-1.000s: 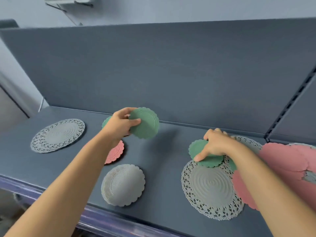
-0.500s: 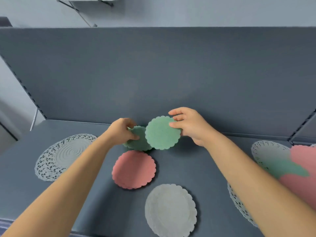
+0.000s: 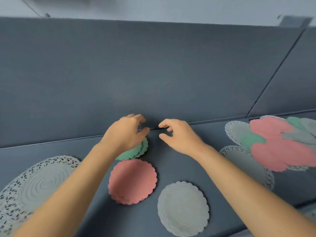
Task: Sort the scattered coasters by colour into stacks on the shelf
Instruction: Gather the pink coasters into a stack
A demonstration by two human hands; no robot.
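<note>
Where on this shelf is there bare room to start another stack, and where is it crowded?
Bare shelf runs along the back wall behind the big lace mat, left of the left hand. A smaller patch lies between the right hand and the right-side lace mats. Crowded: the overlapping pink, green and grey pile at far right.

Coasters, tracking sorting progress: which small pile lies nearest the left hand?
The green stack, partly under the left hand; the pink stack and grey coaster lie nearer the front, untouched.
</note>
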